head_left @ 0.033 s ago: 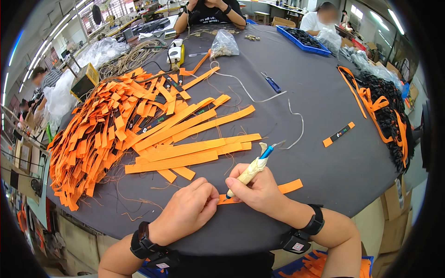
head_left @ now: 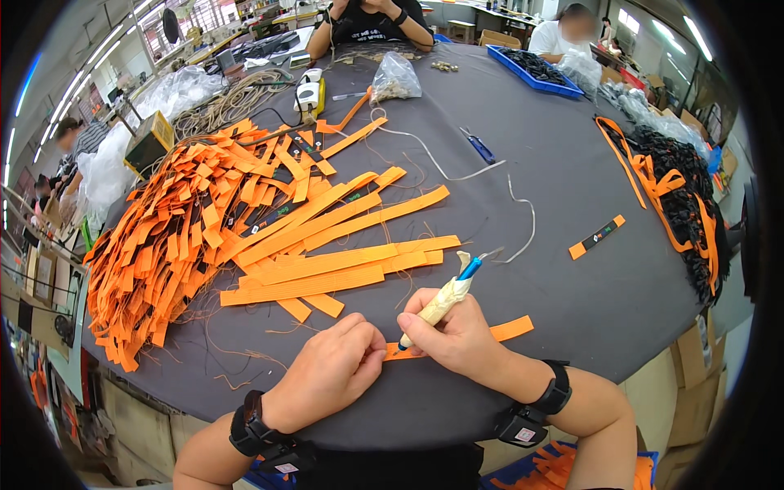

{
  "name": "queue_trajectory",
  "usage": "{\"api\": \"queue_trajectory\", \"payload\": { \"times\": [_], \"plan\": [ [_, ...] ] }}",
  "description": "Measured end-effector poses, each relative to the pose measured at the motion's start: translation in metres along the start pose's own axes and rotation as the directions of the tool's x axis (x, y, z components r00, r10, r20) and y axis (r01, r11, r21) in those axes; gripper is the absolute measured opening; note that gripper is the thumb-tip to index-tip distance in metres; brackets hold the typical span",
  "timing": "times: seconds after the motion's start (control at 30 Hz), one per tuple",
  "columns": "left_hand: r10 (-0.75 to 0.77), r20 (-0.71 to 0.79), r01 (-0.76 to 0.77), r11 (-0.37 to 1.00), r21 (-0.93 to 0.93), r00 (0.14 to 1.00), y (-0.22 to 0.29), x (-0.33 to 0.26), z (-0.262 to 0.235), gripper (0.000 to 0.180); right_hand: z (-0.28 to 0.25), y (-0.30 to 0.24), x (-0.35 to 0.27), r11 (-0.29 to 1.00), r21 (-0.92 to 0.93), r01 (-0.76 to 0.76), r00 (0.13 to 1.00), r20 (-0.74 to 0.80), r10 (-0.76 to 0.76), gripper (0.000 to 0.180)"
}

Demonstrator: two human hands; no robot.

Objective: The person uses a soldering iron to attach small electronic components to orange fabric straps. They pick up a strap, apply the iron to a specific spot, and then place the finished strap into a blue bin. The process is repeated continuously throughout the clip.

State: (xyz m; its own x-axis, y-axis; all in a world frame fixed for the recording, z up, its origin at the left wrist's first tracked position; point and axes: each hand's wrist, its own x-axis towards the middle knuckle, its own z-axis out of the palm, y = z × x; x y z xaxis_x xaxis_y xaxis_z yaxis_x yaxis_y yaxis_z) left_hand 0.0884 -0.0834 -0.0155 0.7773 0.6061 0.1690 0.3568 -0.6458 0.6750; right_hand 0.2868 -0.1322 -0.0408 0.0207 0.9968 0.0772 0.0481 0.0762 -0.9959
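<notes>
An orange webbing strip [head_left: 513,328] lies flat near the front edge of the table, running beneath both hands. My left hand [head_left: 329,371] is closed, its thumb and fingers pinching the strip's left end. In my right hand [head_left: 459,333] is a corded pen-shaped tool [head_left: 442,301] with a cream wrapped grip and blue ends. Its tip points down and touches, or nearly touches, the strip just right of my left fingertips. A thin pale cord [head_left: 528,237] leads away from its top. My right fingers wrap round the grip, partly covering the strip.
Several loose orange strips [head_left: 351,265] and a big heap [head_left: 175,237] of them lie to the left. Snips [head_left: 478,147] and a short black-and-orange strip [head_left: 597,238] are on the right. Beyond are a dark pile [head_left: 674,188], a blue tray [head_left: 535,72], a plastic bag [head_left: 397,77] and two people.
</notes>
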Motion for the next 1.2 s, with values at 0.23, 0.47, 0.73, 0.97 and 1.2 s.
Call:
{"api": "queue_trajectory", "payload": {
  "times": [0.23, 0.47, 0.73, 0.97, 1.2],
  "plan": [
    [-0.023, -0.017, 0.022, 0.999, -0.034, 1.000, -0.001, 0.000, 0.000, 0.007, 0.001, -0.004, 0.000, 0.999, 0.032, -0.024, 1.000, 0.005, 0.024, 0.021],
    [-0.080, -0.419, 0.191, 0.954, 0.231, 0.904, -0.016, -0.004, -0.044, 0.016, -0.007, -0.015, 0.001, 0.958, 0.234, -0.167, 0.984, -0.019, 0.176, 0.019],
    [-0.015, 0.075, -0.016, 0.919, 0.394, 0.997, 0.029, -0.015, -0.020, 0.042, -0.035, -0.032, 0.006, 0.907, 0.415, 0.070, 0.982, -0.191, 0.011, 0.018],
    [0.192, 0.191, -0.244, 0.922, 0.302, 0.963, 0.029, 0.027, 0.038, 0.020, -0.057, -0.070, 0.000, 0.864, 0.391, 0.316, 0.931, -0.303, -0.203, 0.024],
    [0.268, 0.031, -0.259, 0.952, -0.165, 0.963, 0.033, 0.081, 0.077, 0.028, -0.055, -0.071, 0.001, 0.836, 0.367, 0.408, 0.894, -0.347, -0.283, 0.026]
  ]
}}
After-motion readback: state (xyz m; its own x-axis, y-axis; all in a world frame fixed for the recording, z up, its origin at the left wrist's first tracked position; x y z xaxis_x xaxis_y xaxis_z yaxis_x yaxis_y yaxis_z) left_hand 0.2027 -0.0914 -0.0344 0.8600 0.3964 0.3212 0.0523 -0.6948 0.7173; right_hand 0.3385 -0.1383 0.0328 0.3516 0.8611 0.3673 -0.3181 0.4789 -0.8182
